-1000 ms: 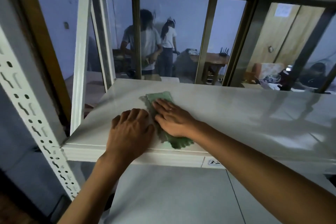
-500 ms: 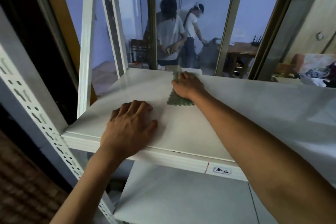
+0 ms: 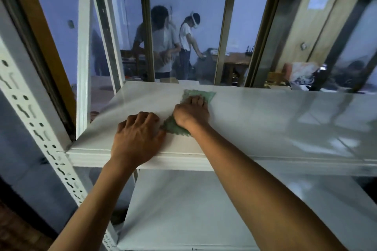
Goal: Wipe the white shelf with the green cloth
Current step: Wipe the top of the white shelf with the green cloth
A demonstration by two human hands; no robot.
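Note:
The white shelf (image 3: pixel 275 124) is a glossy board at chest height in a white metal rack. The green cloth (image 3: pixel 201 94) lies on its left-middle part, reaching almost to the back edge, with another corner showing below my wrist. My right hand (image 3: pixel 191 113) presses down on the cloth with curled fingers and hides its middle. My left hand (image 3: pixel 136 138) rests flat on the bare shelf near the front edge, just left of the cloth, holding nothing.
A perforated white upright (image 3: pixel 30 112) stands at the left front corner, another post (image 3: pixel 83 51) behind it. A lower white shelf (image 3: pixel 193 210) sits below. Behind the shelf is a window (image 3: pixel 187 32); two people stand in the room beyond it.
My right hand has drawn the cloth back from the shelf's far edge toward the middle, closer to my left hand. The left hand has stayed planted near the front edge.

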